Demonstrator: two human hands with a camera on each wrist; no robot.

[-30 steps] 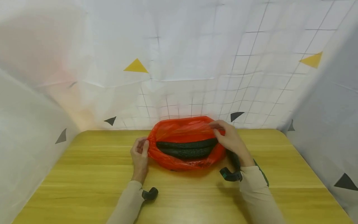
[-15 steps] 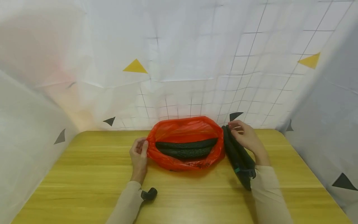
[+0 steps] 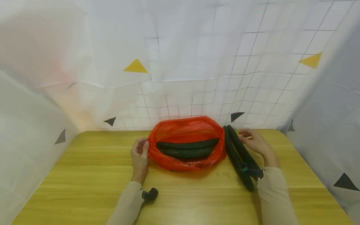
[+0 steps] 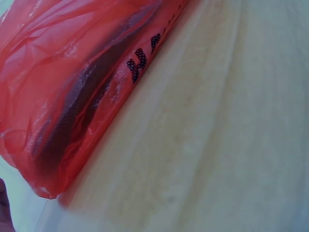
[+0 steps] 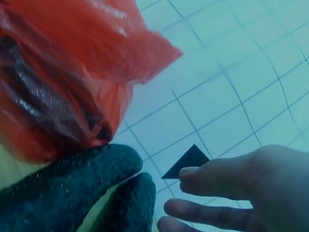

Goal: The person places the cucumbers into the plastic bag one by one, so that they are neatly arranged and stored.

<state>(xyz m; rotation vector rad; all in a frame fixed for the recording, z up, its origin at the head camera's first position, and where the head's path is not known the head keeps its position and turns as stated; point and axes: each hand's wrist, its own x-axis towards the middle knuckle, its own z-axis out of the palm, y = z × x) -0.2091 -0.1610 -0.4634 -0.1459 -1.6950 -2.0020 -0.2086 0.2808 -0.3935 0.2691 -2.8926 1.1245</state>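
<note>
A red plastic bag lies on the table with its mouth spread wide. Two dark green cucumbers rest inside it, side by side. At the bag's left edge, my left hand pinches the gathered plastic between thumb and fingers. Two more cucumbers lie outside, along the bag's right side, with a narrow gap between them. My right hand hovers just right of the outer cucumber, its fingers relaxed and holding nothing. In the right wrist view, the right hand appears apart from the cucumber tips.
The wooden table extends to both sides and in front of the bag. A white sheet with grid lines hangs behind it, and another sheet stands on the right. Black wrist cameras are worn on both wrists.
My right hand has moved from the bag's right rim to the right, past the loose cucumbers. The outer cucumber has shifted slightly rightward, away from its neighbour. My left hand stays put.
</note>
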